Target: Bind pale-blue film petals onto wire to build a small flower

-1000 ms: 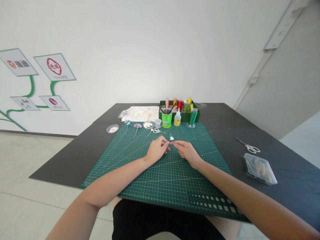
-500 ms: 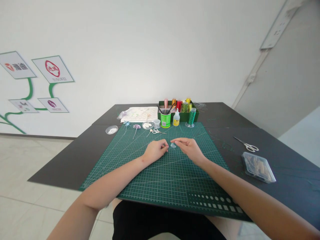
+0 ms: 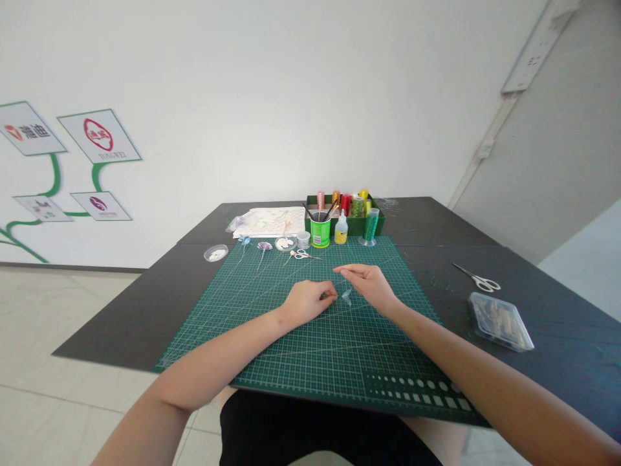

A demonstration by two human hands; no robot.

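A small pale blue flower-like piece point(image 3: 346, 296) is just off the fingertips of my left hand point(image 3: 308, 301), above the green cutting mat point(image 3: 301, 356). The thumb and fingers of that hand are pinched together, and the piece moves along with them; the part gripped is too small to see. My right hand point(image 3: 369, 286) is just to the right and slightly farther out. Its fingers are stretched forward with the thumb pressed against them, and whatever may be between their tips does not show.
Along the mat's far edge are white-handled scissors point(image 3: 301, 254), a blue flower point(image 3: 244, 240), a purple flower point(image 3: 264, 246), a glue bottle point(image 3: 341, 230), a green can point(image 3: 320, 233) and a thread spool point(image 3: 371, 226). Other scissors point(image 3: 482, 283) and a plastic box point(image 3: 501, 321) lie right.
My left hand has moved a little right and nearer to me, the pale blue piece shifting with it. My right hand has barely moved, and the piece now hangs lower beside it.
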